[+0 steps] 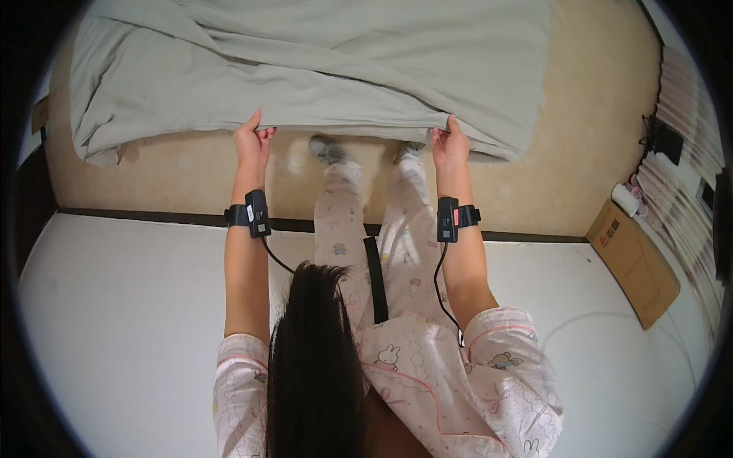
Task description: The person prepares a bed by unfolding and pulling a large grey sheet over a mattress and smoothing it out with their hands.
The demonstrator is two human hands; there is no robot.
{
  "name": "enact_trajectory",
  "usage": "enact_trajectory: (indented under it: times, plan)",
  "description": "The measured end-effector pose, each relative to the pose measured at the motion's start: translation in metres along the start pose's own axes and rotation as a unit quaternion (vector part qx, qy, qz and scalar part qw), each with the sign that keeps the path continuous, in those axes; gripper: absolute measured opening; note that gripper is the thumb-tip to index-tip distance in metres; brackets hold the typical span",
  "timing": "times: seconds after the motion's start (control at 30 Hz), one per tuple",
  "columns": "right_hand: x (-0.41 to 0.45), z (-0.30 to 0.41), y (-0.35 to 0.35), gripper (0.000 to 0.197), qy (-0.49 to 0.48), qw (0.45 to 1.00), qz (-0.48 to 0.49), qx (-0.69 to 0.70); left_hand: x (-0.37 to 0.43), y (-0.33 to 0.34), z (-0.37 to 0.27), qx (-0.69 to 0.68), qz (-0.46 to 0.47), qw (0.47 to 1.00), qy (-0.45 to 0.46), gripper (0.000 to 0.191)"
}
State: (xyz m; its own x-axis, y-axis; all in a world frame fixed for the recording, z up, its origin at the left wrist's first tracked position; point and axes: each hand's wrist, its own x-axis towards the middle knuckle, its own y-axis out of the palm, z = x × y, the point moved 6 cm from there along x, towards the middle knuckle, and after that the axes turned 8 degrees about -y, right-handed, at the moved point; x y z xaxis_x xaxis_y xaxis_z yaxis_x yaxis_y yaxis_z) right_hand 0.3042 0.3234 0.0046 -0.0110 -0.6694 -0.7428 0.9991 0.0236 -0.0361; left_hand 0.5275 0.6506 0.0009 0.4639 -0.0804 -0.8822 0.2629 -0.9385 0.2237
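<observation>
A large pale grey-green cloth (320, 86), like a sheet or cover, spreads before me with folds and creases across it. My left hand (253, 140) pinches its near edge, thumb on top and fingers curled beneath. About level with it, my right hand (450, 140) grips the same edge farther right. Between the two hands the edge runs nearly straight. Loose corners of the cloth lie beyond each hand. My feet partly show just under the held edge.
Tan flooring (544, 194) surrounds the cloth. Behind it, a dark strip (532, 237) borders a white surface (126, 297). To the right stand a cardboard piece (635, 263), a white cylindrical object (625, 199) and a striped curtain (687, 109). Wired black devices (448, 220) are strapped on both forearms.
</observation>
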Motion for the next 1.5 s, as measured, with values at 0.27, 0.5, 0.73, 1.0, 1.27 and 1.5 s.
enact_trajectory:
  times: [0.27, 0.5, 0.73, 1.0, 1.27, 1.5]
  plan:
    - [0.005, 0.025, 0.000, 0.017, -0.033, 0.987, 0.106, 0.116, -0.014, 0.009, -0.016, -0.093, 0.065, 0.993, -0.013, 0.011]
    - [0.031, 0.068, -0.006, 0.023, -0.126, 0.969, 0.207, 0.047, -0.030, 0.031, -0.038, -0.106, 0.050, 0.993, -0.013, 0.010]
    - [0.025, 0.079, -0.026, 0.044, -0.236, 0.930, 0.052, -0.276, -0.026, 0.032, -0.045, -0.013, -0.015, 1.000, 0.002, 0.015]
    - [0.030, 0.036, -0.055, 0.044, -0.193, 0.970, 0.019, -0.148, 0.000, -0.019, 0.001, 0.145, -0.186, 0.972, -0.023, 0.025]
    - [0.025, 0.035, -0.046, 0.046, -0.216, 0.947, 0.023, -0.236, -0.007, -0.015, -0.020, 0.563, -0.344, 0.713, 0.238, 0.029]
    - [0.039, 0.027, -0.057, 0.042, -0.179, 0.966, 0.009, -0.187, -0.039, 0.170, 0.052, 0.686, 0.116, 0.627, 0.349, 0.021]
